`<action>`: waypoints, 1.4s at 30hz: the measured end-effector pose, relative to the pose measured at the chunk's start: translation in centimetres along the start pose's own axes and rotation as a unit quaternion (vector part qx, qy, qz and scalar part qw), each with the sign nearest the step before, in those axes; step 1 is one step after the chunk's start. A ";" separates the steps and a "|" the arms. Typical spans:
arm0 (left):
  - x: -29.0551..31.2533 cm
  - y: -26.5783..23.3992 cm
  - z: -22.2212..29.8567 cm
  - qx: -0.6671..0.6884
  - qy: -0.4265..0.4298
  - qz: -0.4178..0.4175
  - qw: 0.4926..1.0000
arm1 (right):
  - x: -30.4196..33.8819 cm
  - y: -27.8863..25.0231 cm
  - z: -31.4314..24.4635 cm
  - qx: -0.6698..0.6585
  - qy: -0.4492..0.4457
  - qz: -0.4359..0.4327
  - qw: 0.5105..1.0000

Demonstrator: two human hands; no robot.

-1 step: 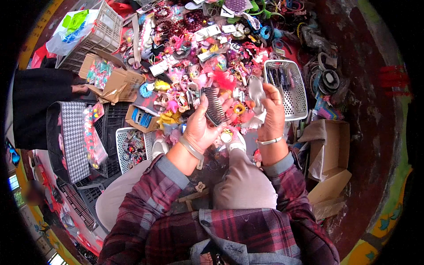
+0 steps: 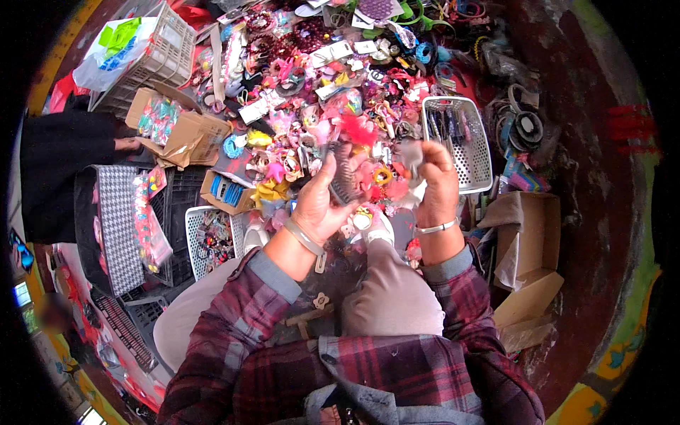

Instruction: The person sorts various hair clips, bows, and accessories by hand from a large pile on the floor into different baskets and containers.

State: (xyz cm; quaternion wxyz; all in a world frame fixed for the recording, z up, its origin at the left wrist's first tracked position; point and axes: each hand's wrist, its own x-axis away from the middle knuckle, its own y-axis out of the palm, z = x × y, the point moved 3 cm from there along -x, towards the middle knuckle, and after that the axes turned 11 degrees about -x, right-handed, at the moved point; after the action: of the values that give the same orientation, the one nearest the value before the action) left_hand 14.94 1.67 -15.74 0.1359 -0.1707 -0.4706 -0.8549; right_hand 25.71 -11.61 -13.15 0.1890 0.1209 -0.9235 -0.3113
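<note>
In my left hand (image 2: 315, 207) lies a dark hair comb (image 2: 345, 183), its teeth toward the right and slightly smeared by motion. The thumb presses along the comb's near side. To the right, my right hand (image 2: 439, 190) pinches a thin grey strip of fabric (image 2: 411, 156) between thumb and bent forefinger. That strip is blurred, so its exact form is unclear. The two hands are apart, above a heap of hair accessories (image 2: 304, 117). A red feathery piece (image 2: 359, 131) and a yellow scrunchie (image 2: 382, 175) show between them.
A white perforated basket (image 2: 484, 159) stands right of my right hand, with an opened cardboard box (image 2: 542, 230) nearer me. On the left are a small carton (image 2: 212, 195), another white basket (image 2: 193, 241) and a larger carton (image 2: 195, 138). A person's hand (image 2: 127, 144) rests beside it.
The fingers of my right hand have curled in more, and the grey strip has shifted and hangs shorter. The comb in my left hand has tilted slightly.
</note>
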 end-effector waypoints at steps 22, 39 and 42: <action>-2.3 0.5 -4.5 -0.658 0.174 0.095 0.726 | 3.9 -4.6 4.2 0.256 0.192 -0.119 0.940; -4.6 -0.1 -6.1 -0.717 0.238 0.090 0.649 | 0.9 -10.3 0.7 0.282 0.040 -0.082 0.955; -4.7 -3.8 -6.0 -0.585 0.124 0.139 0.789 | -4.2 -14.5 -3.3 0.393 0.057 0.075 0.915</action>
State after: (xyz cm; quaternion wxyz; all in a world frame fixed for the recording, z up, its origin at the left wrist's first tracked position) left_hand 16.73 -1.17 -23.60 0.1848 -0.1735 0.1690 -0.9524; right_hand 32.42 -23.18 -20.81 0.2014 0.1338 -0.9652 0.0995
